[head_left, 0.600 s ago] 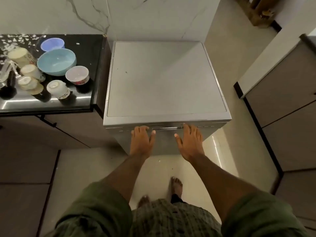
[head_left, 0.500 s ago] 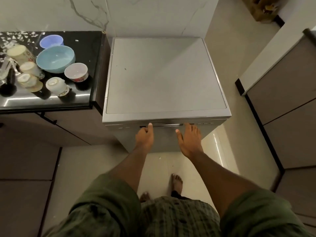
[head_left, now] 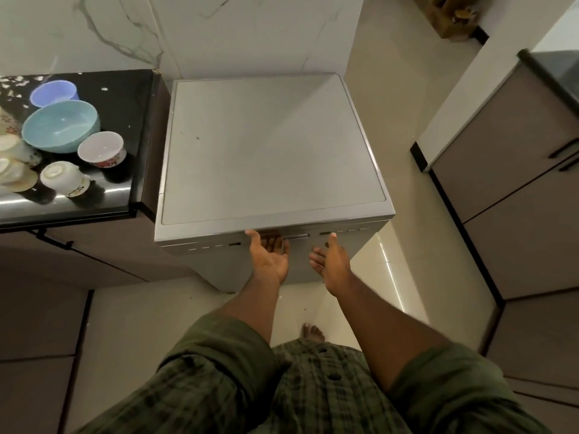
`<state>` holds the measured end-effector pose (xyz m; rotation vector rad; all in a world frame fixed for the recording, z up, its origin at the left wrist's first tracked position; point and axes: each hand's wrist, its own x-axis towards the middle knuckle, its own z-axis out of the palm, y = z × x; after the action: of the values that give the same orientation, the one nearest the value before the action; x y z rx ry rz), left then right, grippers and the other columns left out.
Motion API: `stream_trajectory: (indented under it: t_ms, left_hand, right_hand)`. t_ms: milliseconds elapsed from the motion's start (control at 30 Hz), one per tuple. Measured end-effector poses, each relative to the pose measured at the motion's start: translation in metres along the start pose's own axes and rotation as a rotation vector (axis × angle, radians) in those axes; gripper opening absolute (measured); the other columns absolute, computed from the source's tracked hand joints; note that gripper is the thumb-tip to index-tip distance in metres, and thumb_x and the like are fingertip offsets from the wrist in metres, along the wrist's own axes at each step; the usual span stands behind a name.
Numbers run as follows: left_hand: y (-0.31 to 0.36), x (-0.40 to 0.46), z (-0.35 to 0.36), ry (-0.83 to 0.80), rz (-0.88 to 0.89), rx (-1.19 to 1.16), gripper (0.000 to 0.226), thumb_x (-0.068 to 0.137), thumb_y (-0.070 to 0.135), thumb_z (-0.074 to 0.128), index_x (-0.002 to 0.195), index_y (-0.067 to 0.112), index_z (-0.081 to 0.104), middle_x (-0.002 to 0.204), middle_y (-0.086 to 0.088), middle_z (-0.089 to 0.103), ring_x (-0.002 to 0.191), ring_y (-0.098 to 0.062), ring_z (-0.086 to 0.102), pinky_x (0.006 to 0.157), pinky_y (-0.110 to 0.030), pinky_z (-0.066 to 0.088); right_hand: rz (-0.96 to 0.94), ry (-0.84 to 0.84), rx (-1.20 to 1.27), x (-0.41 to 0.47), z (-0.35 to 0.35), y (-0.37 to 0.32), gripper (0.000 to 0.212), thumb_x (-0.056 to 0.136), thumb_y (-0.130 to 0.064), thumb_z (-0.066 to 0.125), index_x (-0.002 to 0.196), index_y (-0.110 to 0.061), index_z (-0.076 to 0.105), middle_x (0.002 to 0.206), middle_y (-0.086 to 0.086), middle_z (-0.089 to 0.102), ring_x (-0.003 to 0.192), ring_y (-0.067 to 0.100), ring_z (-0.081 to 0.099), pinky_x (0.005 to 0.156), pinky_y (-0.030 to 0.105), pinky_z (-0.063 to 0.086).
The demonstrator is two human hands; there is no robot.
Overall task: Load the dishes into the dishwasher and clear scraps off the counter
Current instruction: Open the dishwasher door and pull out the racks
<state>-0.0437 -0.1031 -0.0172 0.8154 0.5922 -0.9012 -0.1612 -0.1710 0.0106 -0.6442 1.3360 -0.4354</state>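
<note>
Home kitchen, marble-veined wall (head_left: 125, 32), black counter (head_left: 125, 98) with bowls (head_left: 59, 126), freestanding dishwasher (head_left: 269, 145), tiled floor (head_left: 391, 89)
</note>
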Motion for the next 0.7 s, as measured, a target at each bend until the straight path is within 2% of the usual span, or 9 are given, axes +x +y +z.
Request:
stream_trajectory:
  t_ms: [67,133,200,267,300,367,433,600,700]
  left_hand:
    - [0.001,0.001,-0.002,-0.024,-0.012,0.039,0.061,0.092,0.071,0.056,0.111,0.014,0.063,0.102,-0.005,0.062,0.096,-0.02,0.058,0.097,-0.036,0.048]
    - [0.003,0.001,-0.002,-0.022,-0.021,0.068,0.07,0.091,0.074,0.051,0.123,0.012,0.062,0.113,-0.006,0.063,0.104,-0.019,0.06,0.094,-0.035,0.05]
    - [0.003,0.003,-0.001,-0.01,-0.024,0.103,0.079,0.091,0.075,0.048,0.136,0.01,0.057,0.128,-0.006,0.062,0.117,-0.019,0.059,0.087,-0.036,0.052]
    - [0.004,0.001,-0.001,0.002,-0.022,0.117,0.08,0.091,0.075,0.046,0.142,0.013,0.052,0.136,-0.007,0.059,0.125,-0.021,0.058,0.079,-0.037,0.055]
    - [0.004,-0.001,0.0,0.006,-0.017,0.13,0.079,0.092,0.075,0.046,0.143,0.015,0.05,0.136,-0.007,0.058,0.126,-0.022,0.057,0.078,-0.037,0.056]
    - [0.005,-0.003,0.0,0.015,-0.011,0.134,0.077,0.092,0.075,0.045,0.142,0.017,0.049,0.135,-0.007,0.058,0.126,-0.022,0.057,0.079,-0.038,0.057]
    - [0.004,-0.003,-0.001,0.017,-0.007,0.148,0.076,0.091,0.076,0.045,0.141,0.018,0.049,0.135,-0.007,0.059,0.123,-0.02,0.059,0.08,-0.039,0.056]
    - [0.001,-0.001,-0.002,0.034,0.02,0.236,0.078,0.089,0.083,0.039,0.136,0.022,0.052,0.132,-0.002,0.063,0.111,-0.012,0.064,0.08,-0.035,0.052]
    - [-0.003,-0.002,-0.011,0.117,0.009,0.322,0.099,0.071,0.096,0.05,0.133,0.02,0.059,0.122,-0.006,0.069,0.108,-0.019,0.068,0.073,-0.035,0.052]
  right_hand:
    - [0.04,-0.046,0.121,0.003,0.005,-0.001,0.041,0.11,-0.05,0.044,0.123,-0.013,0.056,0.125,0.016,0.066,0.11,0.029,0.069,0.093,0.04,0.058]
    - [0.056,-0.079,0.236,0.003,0.014,0.0,0.054,0.108,-0.051,0.047,0.144,-0.01,0.05,0.137,0.018,0.063,0.121,0.031,0.065,0.096,0.04,0.056]
    - [0.063,-0.094,0.321,0.001,0.022,0.001,0.06,0.106,-0.052,0.052,0.151,-0.011,0.046,0.143,0.018,0.06,0.13,0.032,0.061,0.105,0.042,0.053]
    - [0.069,-0.113,0.368,-0.004,0.028,0.003,0.057,0.105,-0.051,0.054,0.148,-0.014,0.049,0.145,0.017,0.059,0.136,0.032,0.056,0.113,0.044,0.048]
    - [0.07,-0.125,0.376,-0.005,0.03,0.004,0.051,0.105,-0.05,0.055,0.141,-0.015,0.053,0.146,0.017,0.058,0.139,0.032,0.055,0.116,0.044,0.046]
    - [0.084,-0.15,0.4,-0.004,0.031,0.006,0.036,0.105,-0.047,0.057,0.121,-0.016,0.059,0.147,0.016,0.058,0.141,0.032,0.052,0.118,0.043,0.044]
    - [0.091,-0.152,0.414,-0.001,0.03,0.009,0.033,0.105,-0.044,0.057,0.115,-0.014,0.061,0.148,0.016,0.057,0.143,0.03,0.051,0.119,0.043,0.042]
    - [0.105,-0.136,0.443,0.004,0.031,0.016,0.049,0.106,-0.041,0.056,0.138,-0.004,0.056,0.15,0.014,0.055,0.144,0.028,0.049,0.121,0.042,0.04]
    - [0.113,-0.104,0.478,0.001,0.031,0.019,0.052,0.103,-0.038,0.063,0.142,-0.005,0.055,0.143,0.016,0.059,0.134,0.03,0.057,0.117,0.043,0.045]
